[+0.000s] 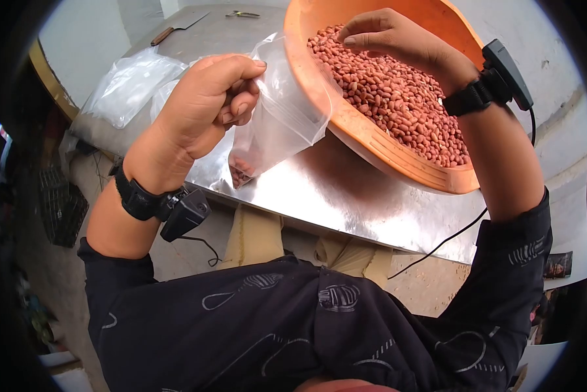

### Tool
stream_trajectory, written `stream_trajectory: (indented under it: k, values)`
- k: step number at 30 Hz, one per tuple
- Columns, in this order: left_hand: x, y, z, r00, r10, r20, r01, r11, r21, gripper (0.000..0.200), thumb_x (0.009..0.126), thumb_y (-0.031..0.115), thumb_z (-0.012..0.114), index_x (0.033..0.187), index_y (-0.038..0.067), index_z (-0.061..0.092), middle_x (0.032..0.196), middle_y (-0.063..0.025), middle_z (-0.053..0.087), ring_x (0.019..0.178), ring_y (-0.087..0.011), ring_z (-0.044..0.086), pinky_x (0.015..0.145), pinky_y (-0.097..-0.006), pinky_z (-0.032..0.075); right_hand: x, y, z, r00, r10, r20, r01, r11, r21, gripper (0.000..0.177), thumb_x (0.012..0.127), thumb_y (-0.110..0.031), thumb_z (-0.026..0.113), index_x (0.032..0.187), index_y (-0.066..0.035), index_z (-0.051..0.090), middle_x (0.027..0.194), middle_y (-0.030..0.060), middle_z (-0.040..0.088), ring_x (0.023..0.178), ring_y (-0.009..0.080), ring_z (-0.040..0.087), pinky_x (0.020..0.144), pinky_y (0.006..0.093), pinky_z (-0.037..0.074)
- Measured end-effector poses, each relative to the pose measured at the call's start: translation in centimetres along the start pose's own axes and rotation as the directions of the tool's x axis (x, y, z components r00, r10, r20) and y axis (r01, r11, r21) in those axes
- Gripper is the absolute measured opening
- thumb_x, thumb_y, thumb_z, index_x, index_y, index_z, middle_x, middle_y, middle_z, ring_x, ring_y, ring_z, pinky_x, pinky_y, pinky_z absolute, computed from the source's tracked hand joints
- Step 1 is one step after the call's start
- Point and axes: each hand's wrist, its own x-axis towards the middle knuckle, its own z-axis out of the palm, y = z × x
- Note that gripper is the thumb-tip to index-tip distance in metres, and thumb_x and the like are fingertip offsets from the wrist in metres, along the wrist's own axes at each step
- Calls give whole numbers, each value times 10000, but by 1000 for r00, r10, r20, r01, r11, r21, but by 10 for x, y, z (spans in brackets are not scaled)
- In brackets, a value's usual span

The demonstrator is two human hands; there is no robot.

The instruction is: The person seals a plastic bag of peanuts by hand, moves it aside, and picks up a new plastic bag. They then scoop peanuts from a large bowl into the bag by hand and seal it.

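My left hand [218,88] is closed on the top edge of a clear plastic bag [282,121], which hangs beside the rim of an orange basin [372,147]. A few peanuts [240,173] lie in the bag's bottom corner. Reddish peanuts [395,98] fill much of the basin, which tilts toward me. Over them, my right hand [398,39] is bent at the wrist with its fingers curved and a gap between fingers and thumb. Nothing shows in its grasp, though the palm side is partly hidden.
More clear plastic bags [127,88] lie on the metal table [313,189] at the left. Toward the back are a knife with a wooden handle [176,29] and a small metal tool [242,14]. A black cable [440,245] hangs over the table's front edge.
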Motion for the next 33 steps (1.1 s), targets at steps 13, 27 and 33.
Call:
stream_trajectory:
  k: [13,27,33]
  values:
    - [2,-10,4,1000,18,8,-16,987,-161,196,877,179,539,731,47,535,555,-26,501,434,-72,367,479,-215,334,-16,60,47,957,-169,235,260,858,-444,567,776,-327,672,1230,-43,488,1228,174,445,1116,363,462,950,412,392]
    - [10,-27,7,997,83,-4,-81,969,-233,201,897,191,540,783,25,550,611,-38,545,498,-88,438,519,-219,392,-18,90,21,994,27,-107,-54,966,-252,81,794,-69,572,855,-19,592,694,52,540,699,180,571,642,302,470]
    - [10,-24,20,1000,21,-21,-24,985,-172,185,912,203,514,785,68,510,596,-28,519,477,-82,391,527,-236,360,-10,42,4,979,124,-162,-76,958,277,54,853,-111,586,874,-61,584,661,-46,493,542,10,446,453,161,346]
